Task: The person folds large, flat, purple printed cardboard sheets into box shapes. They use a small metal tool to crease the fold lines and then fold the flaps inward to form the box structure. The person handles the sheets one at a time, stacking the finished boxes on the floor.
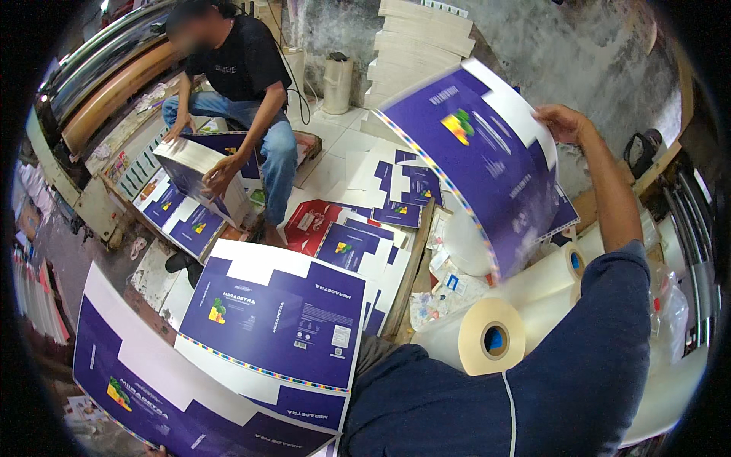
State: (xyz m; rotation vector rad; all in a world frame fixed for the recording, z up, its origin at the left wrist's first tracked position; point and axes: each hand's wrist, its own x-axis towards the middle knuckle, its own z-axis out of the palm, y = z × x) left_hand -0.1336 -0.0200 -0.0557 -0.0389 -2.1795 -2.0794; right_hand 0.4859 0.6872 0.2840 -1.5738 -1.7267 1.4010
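My right hand pinches the white edge of a large purple printed sheet, raised and curved at the right. Only fingertips of my left hand show, at the lower edge of another purple and white sheet, which bows up at the lower left; the fingers appear to grip its edge. Between them, in front of me, a purple printed sheet with white cut-out shapes lies on top of others. The raised sheet's lower part is blurred.
A seated co-worker holds a thick stack of sheets upright at the far left. Film rolls lie by my right side. More printed sheets and a red sheet cover the middle. A tall pale stack stands behind.
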